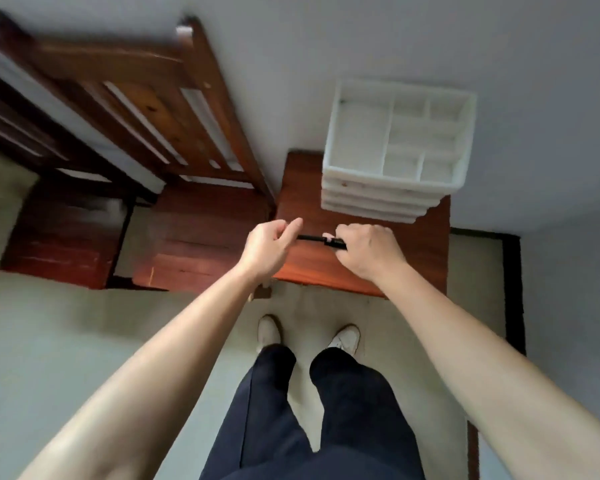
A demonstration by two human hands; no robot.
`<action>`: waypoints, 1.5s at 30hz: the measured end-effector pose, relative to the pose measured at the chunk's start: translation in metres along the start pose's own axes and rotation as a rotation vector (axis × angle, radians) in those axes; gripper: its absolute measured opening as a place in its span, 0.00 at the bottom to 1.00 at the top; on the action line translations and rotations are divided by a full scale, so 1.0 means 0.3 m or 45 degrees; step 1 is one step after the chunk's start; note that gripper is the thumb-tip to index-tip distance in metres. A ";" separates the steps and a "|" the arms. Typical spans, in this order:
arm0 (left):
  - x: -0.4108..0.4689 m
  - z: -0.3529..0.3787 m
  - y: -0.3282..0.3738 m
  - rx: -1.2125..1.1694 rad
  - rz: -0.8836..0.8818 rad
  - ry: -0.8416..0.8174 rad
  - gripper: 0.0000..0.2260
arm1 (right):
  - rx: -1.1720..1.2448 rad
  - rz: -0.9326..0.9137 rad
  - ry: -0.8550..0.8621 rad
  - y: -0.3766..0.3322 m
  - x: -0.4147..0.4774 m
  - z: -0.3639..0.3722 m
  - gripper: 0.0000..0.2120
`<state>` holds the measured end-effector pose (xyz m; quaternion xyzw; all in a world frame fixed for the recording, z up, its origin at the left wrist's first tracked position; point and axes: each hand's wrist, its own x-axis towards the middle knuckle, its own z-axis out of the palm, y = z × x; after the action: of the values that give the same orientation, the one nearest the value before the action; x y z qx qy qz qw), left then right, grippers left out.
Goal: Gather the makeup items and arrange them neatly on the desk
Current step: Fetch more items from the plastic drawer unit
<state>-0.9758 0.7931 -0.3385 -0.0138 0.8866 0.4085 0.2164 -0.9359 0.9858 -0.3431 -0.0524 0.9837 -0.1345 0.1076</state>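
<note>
Both hands over the worktop [413,258], left hand [269,249] pinching one end of the black makeup stick [314,238], right hand [366,251] clamped on the other, likely capping it before the white organiser [329,157].

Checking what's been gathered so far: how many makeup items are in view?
1: a slim black makeup stick held between the left hand and right hand above the wooden desk. The white organizer looks empty.

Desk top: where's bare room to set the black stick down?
Free: the desk strip between the white organizer and the near edge, under both hands; the left hand and right hand hold the black stick above it. Crowded: the back, filled by the organizer.
</note>
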 end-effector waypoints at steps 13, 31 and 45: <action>-0.999 -0.910 -0.489 -0.813 -0.329 1.129 0.14 | -0.218 -0.671 0.147 -1.019 -0.110 -0.217 0.19; -2.908 -1.011 -1.568 -1.107 -0.819 2.277 0.10 | -0.291 -1.932 -0.158 -2.952 -1.286 0.517 0.19; -3.707 -1.233 -2.176 -0.976 -1.500 2.798 0.05 | -0.303 -2.839 -0.344 -4.205 -1.986 1.005 0.18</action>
<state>0.0255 -0.0812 -0.1562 -0.7832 0.2877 0.2535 -0.4894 -0.1954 -0.2207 -0.1609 -0.9251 0.3748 -0.0542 0.0272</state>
